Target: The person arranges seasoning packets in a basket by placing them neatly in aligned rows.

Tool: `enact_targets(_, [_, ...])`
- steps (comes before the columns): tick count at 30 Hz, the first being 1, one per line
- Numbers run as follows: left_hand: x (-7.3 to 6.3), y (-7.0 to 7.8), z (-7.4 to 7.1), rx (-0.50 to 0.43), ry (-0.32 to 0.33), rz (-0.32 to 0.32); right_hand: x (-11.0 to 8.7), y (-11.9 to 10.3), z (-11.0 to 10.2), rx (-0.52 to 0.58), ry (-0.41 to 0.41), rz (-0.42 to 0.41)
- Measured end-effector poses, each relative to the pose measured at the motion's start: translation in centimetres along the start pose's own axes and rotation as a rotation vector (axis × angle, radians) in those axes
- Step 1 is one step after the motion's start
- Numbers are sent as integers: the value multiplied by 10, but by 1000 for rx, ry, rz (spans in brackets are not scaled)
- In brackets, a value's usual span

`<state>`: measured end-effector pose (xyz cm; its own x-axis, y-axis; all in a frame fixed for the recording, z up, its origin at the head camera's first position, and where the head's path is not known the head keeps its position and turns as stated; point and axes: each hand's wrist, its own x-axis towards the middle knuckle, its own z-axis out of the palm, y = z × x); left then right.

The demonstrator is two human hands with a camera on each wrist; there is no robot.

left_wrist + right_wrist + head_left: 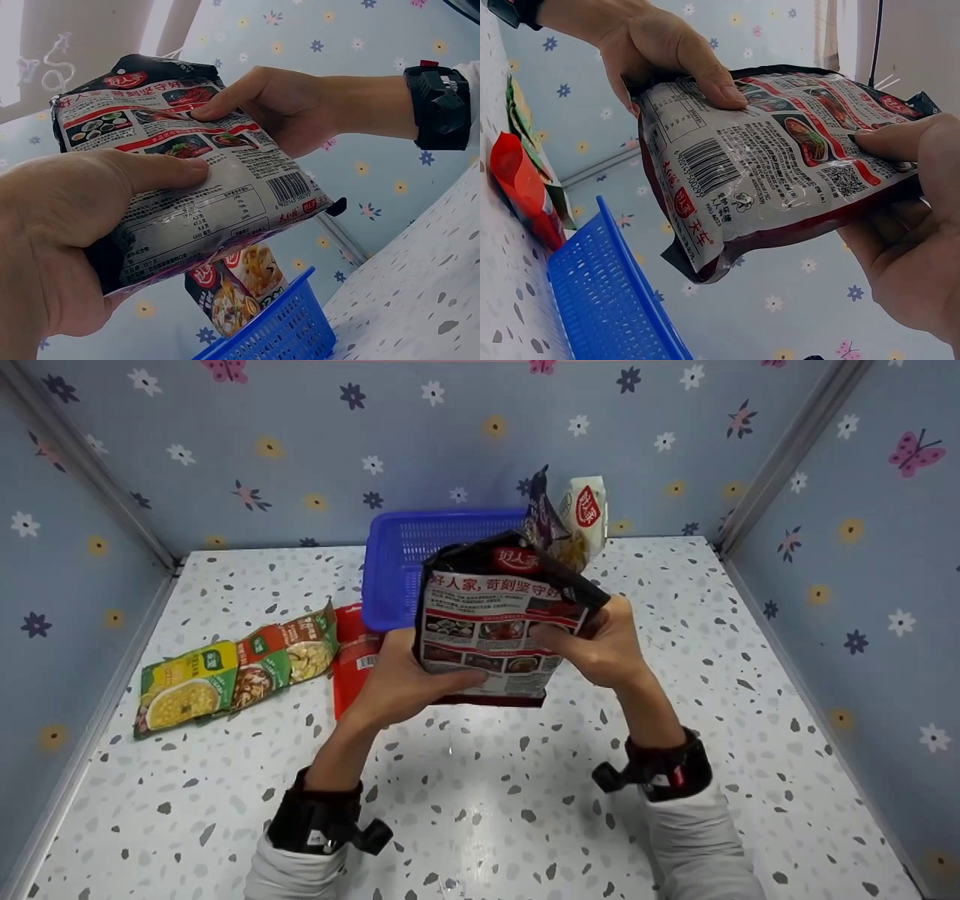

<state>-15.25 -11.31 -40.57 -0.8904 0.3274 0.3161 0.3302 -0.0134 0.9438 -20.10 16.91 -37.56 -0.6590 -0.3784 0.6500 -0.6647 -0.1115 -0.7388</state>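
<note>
On the near side of the blue basket (pixel 377 585), raised above the speckled counter (pixel 487 787), a black-edged food packet (pixel 491 626) is held by both hands. The left hand (pixel 401 675) and right hand (pixel 607 645) are closed around its opposite sides, thumbs across the printed face. Inside the basket stand a dark packet (pixel 543 517) and a white packet (pixel 589 514); to its left lie a red packet (pixel 349 675) and green-edged soup packets (pixel 187 690).

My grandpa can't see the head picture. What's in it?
A left hand and right hand hold a black-edged packet above a speckled table. Behind is a blue basket, with a dark packet and a white packet at its right end; a red packet and colourful packets lie to the left.
</note>
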Motion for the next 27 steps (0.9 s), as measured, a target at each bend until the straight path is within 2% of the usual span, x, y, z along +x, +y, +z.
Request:
enact_targets(8, [2, -2, 3, -45, 51, 59, 1, 0, -1, 12, -9, -5])
enact_targets(13, [2, -3, 4, -66, 51, 74, 1, 0, -4, 13, -26, 20])
enact_targets(17, [3, -3, 3, -61, 52, 99, 1, -1, -5, -1, -34, 71])
enact_targets(21, [3, -2, 2, -46, 68, 126, 2, -3, -3, 12, -17, 163])
enact_targets(24, [2, -1, 1, -39, 94, 148, 2, -5, 0, 40, 19, 227])
enact_targets(27, [2, -1, 0, -20, 136, 167, 4, -6, 3, 50, 59, 235])
